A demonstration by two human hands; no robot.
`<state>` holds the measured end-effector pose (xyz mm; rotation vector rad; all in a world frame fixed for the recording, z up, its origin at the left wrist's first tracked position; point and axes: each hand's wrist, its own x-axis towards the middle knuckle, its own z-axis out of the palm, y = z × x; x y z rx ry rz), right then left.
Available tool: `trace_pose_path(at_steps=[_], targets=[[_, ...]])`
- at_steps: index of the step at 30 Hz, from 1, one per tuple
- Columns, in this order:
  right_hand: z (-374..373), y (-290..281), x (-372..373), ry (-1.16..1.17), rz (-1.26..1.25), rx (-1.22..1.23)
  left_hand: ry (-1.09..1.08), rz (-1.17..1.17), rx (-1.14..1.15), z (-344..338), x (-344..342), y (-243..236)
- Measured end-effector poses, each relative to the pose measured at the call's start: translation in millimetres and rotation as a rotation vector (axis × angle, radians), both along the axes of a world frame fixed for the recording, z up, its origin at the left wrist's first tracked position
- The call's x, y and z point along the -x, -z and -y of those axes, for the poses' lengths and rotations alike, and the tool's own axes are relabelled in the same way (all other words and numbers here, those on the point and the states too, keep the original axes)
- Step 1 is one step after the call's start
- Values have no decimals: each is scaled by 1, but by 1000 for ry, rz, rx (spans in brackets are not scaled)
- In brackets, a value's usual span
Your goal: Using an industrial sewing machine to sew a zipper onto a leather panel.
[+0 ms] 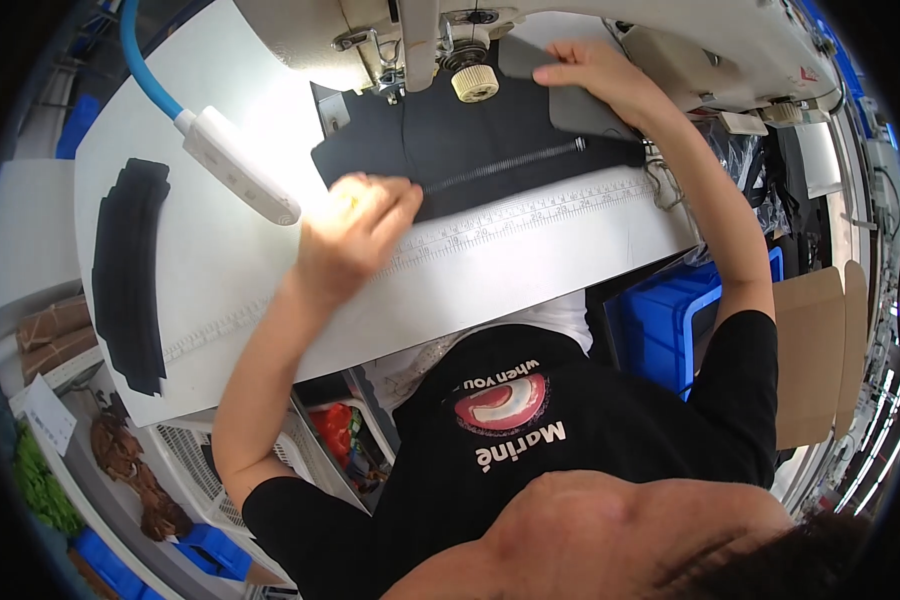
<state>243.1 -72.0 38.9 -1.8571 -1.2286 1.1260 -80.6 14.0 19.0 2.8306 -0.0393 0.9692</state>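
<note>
A black fabric piece (490, 130) lies on the white sewing table (530, 265) under the sewing machine (340, 40). Across it runs a thin ridged strip, like a zipper (510, 165), with a silvery piece at its right end. My left hand (355, 230), slightly blurred, is closed at the strip's left end and the fabric's edge; what its fingers hold is hidden. My right hand (605, 80) rests on a dark grey flat piece (585, 112) right of the needle area, thumb and fingers apart and stretched leftward.
A ruler tape (480, 232) runs along the table's front. A lit white lamp (240, 165) on a blue hose stands left. Stacked black fabric strips (130, 275) lie at the far left. A blue crate (660, 325) and an open cardboard box (810, 355) stand at right.
</note>
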Motion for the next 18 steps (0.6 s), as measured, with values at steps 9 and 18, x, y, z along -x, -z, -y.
trace_pose_path(at_steps=[9, 18], targets=[[-30, 8, 17, 8, 1332, -286, -63, -109, -203, -60, -21, 4], [122, -114, -52, 278, 1488, -882, -132, -9, -142, -54, -21, 6]])
